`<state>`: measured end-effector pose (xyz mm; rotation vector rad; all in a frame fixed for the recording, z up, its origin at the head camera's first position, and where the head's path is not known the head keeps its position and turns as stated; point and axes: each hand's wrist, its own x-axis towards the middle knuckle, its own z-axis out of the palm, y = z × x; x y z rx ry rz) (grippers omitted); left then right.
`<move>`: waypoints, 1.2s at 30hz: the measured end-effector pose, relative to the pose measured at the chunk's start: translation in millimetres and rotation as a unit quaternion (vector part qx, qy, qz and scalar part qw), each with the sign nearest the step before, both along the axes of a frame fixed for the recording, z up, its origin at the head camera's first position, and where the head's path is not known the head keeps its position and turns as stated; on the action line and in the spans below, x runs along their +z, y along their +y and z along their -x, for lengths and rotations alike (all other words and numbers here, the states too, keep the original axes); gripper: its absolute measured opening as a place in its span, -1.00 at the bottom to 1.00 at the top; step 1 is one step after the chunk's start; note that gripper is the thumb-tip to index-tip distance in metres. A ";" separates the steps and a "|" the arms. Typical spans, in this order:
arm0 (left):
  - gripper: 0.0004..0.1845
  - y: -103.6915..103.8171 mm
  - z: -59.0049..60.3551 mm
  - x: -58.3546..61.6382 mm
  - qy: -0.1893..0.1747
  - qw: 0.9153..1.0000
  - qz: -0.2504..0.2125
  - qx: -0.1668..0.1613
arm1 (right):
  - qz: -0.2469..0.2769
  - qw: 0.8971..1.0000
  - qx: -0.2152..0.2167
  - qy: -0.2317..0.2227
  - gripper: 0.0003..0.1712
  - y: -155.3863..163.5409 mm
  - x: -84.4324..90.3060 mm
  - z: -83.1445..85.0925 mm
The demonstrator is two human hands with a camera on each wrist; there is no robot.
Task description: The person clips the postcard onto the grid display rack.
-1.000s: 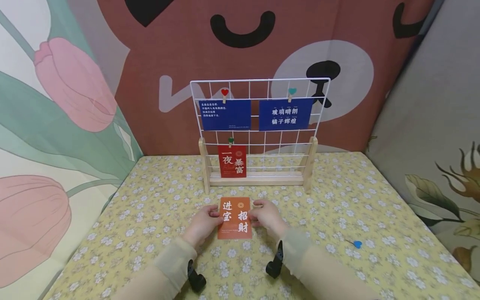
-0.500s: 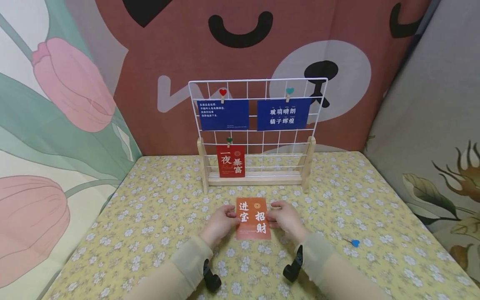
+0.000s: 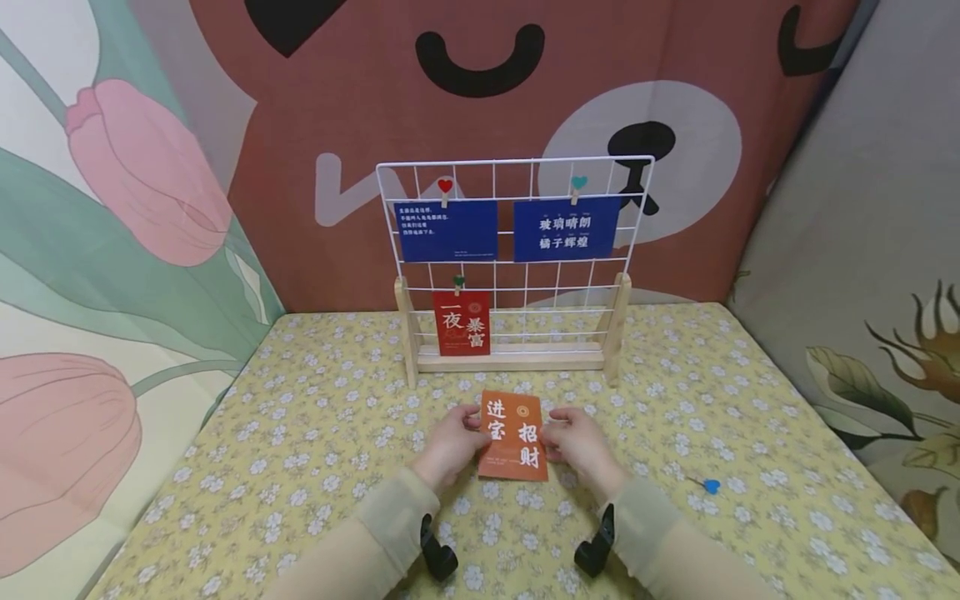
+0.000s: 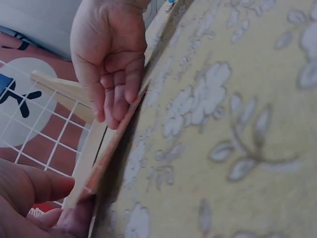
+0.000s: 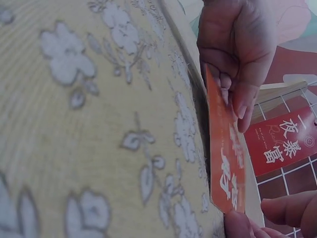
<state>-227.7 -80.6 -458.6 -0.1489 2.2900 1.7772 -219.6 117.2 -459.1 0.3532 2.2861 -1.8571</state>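
An orange card (image 3: 510,454) with white characters lies in front of the rack, slightly tilted, with shadow under it in both wrist views. My left hand (image 3: 452,444) holds its left edge between thumb and fingers. At the right edge, my right hand (image 3: 585,446) grips it the same way, fingers bent and thumb at the border. The left wrist view shows the card edge-on as a thin orange strip (image 4: 111,146) between the hands. In the right wrist view the card's printed face (image 5: 228,153) shows, foreshortened.
Behind the card stands a white wire grid rack (image 3: 513,275) on a wooden base (image 3: 510,362). Clipped to it are a left blue card (image 3: 450,237), a right blue card (image 3: 558,237) and a red card (image 3: 461,329). A blue heart clip (image 3: 711,486) lies on the floral cloth (image 3: 315,467) at right.
Both hands and the orange card have moved right, from below the red card toward the rack's middle. In the last half second the card has tilted slightly. The clipped cards have stayed put.
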 end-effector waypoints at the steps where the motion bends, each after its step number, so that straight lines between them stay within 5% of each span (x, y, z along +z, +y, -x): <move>1: -0.36 1.6 1.2 -1.6 0.001 1.000 -0.007 0.003 | 0.002 1.000 -0.001 0.003 -0.45 0.2 0.5 -1.0; 12: -0.58 -1.3 12.5 -12.0 -0.016 0.998 -0.062 -0.007 | 0.008 1.000 -0.001 0.021 -0.47 0.2 -2.9 -2.3; 22: -0.73 -0.8 18.3 -16.4 -0.045 0.997 -0.062 -0.001 | 0.000 1.000 0.001 0.015 -0.46 2.0 -2.9 -1.1; 36: -0.77 -2.0 18.4 -21.8 -0.032 0.998 -0.059 -0.002 | -0.043 0.997 0.051 0.040 -0.49 50.1 12.9 -17.1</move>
